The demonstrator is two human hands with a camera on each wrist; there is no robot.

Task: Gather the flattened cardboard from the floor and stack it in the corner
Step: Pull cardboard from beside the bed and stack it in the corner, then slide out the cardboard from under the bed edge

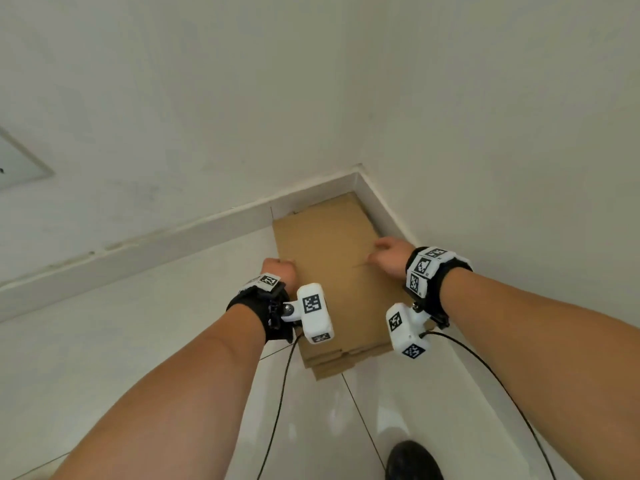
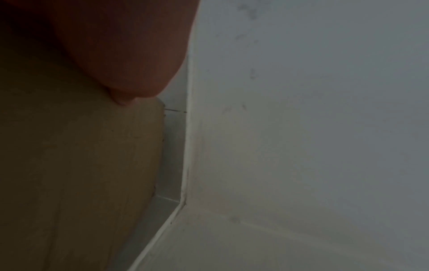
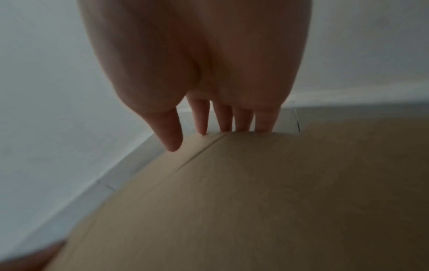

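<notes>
A stack of flattened brown cardboard (image 1: 325,258) lies on the white floor, pushed into the corner where two walls meet. My left hand (image 1: 278,271) is at the stack's left edge with its fingers curled on the top sheet. In the dark left wrist view, one fingertip (image 2: 123,101) touches the cardboard (image 2: 81,165). My right hand (image 1: 389,254) rests on top near the right edge. Its straight fingers (image 3: 202,126) touch the cardboard (image 3: 255,201) with their tips, close to the skirting.
White skirting board (image 1: 138,251) runs along both walls. A grey panel (image 1: 17,164) sits on the left wall. My dark shoe (image 1: 412,462) stands on the glossy floor tiles behind the stack, and black cables (image 1: 277,410) hang from both wrists.
</notes>
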